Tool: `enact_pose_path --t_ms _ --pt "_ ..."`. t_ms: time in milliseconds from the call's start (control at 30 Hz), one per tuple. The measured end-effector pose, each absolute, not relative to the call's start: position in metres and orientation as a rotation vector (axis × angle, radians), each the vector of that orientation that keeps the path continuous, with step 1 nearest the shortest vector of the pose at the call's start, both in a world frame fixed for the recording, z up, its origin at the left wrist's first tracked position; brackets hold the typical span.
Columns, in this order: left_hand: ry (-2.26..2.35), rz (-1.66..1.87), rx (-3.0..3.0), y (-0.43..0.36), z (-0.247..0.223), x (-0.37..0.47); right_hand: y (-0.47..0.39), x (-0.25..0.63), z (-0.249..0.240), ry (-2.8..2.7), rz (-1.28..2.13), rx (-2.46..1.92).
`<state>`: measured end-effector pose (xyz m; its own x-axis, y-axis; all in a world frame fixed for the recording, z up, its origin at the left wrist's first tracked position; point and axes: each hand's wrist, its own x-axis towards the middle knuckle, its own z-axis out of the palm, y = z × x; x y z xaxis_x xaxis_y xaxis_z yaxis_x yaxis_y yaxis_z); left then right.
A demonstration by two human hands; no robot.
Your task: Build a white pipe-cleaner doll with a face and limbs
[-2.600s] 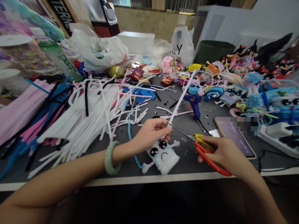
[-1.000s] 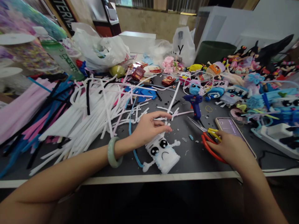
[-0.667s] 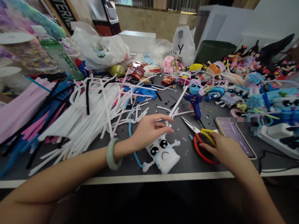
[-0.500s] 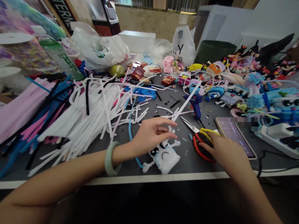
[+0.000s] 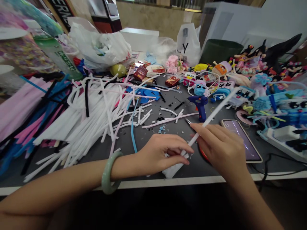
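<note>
A long white pipe cleaner slants up to the right between my two hands. My left hand, with a green bangle at the wrist, pinches its lower end between thumb and fingers. Higher along the stem, my right hand has closed its fingertips round it. Mostly covered by my left hand, a white fuzzy figure lies near the table edge. Scissors lie under my right hand; only the tip and part of the red handle show.
Loose white pipe cleaners spread over the left side. Behind my hands stands a blue glue gun. To the right are a phone, a power strip and several fuzzy dolls. The white table edge runs in front.
My right hand has left the scissors and moved left onto the pipe cleaner. My left hand has come down and right, tilting the pipe cleaner further right and covering most of the figure.
</note>
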<state>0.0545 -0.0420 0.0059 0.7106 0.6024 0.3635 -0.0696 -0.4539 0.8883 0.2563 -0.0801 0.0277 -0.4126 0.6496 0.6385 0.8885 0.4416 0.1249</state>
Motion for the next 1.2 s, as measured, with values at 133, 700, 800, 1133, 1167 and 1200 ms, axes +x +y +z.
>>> enact_pose_path --t_ms 133,700,800,1133,1167,1200 --pt "0.488 0.737 1.513 -0.041 0.005 0.057 -0.072 0.264 0.029 -2.089 -0.677 -1.369" --pt "0.751 0.834 1.292 -0.025 -0.002 0.061 -0.108 0.273 0.034 -1.542 0.762 -1.173" --pt "0.742 0.805 1.278 -0.027 -0.001 0.061 -0.101 0.266 0.037 -1.489 0.95 -1.225" --pt "0.675 0.696 1.283 -0.032 -0.001 0.061 -0.087 0.263 0.03 -1.443 1.133 -1.226" --pt "0.66 0.689 1.268 -0.032 -0.001 0.062 -0.086 0.263 0.03 -1.443 1.107 -1.243" --pt "0.649 0.684 1.254 -0.033 -0.001 0.062 -0.086 0.262 0.03 -1.441 1.085 -1.258"
